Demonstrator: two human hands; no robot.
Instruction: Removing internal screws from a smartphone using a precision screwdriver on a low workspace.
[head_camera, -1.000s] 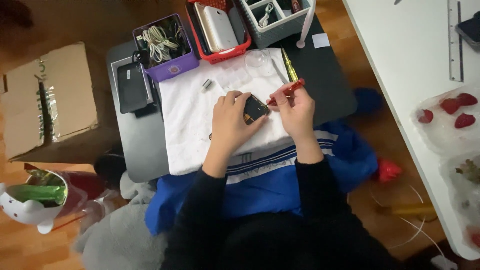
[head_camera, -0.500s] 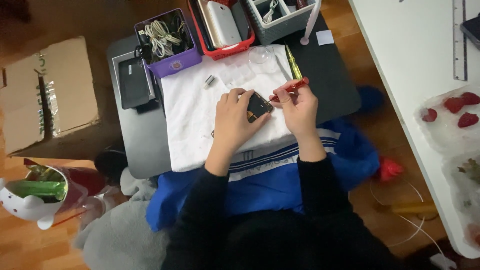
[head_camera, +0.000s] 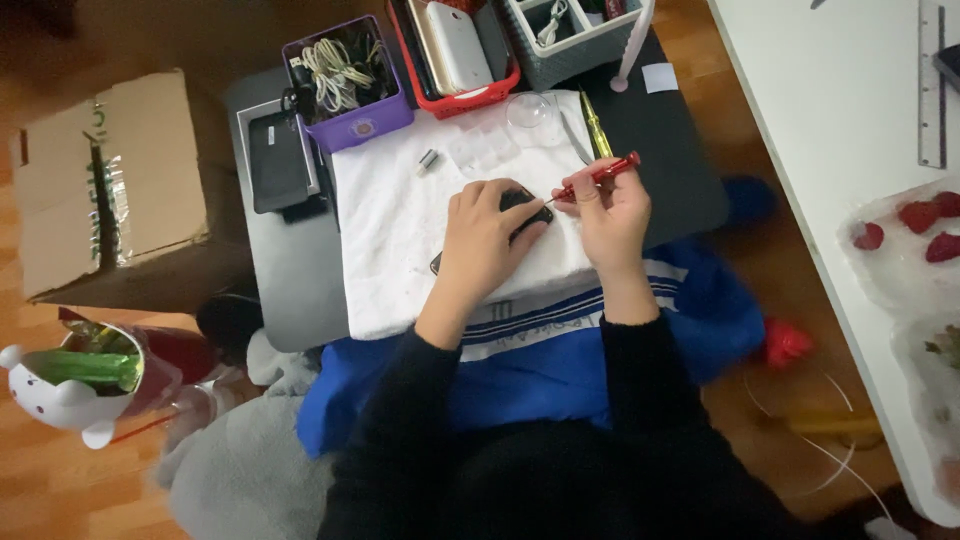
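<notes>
My left hand (head_camera: 487, 240) lies flat over a small black phone (head_camera: 523, 207) and presses it onto a white towel (head_camera: 400, 230) spread on a dark lap table (head_camera: 290, 290). My right hand (head_camera: 612, 215) grips a red-handled screwdriver (head_camera: 600, 175), whose thin tip points down-left at the phone's upper right corner. Most of the phone is hidden under my left fingers. A small silver part (head_camera: 427, 161) lies on the towel above my left hand.
Along the table's far edge stand a purple bin of cables (head_camera: 345, 80), a red bin with devices (head_camera: 455, 45) and a grey bin (head_camera: 570, 35). A black phone (head_camera: 277, 160) lies at left. A cardboard box (head_camera: 110, 190) sits on the floor, a white table (head_camera: 860, 150) at right.
My left hand has turned the phone down and now covers it flat on the towel. The right hand with the screwdriver has stayed at the phone's edge. The view has shifted slightly.
</notes>
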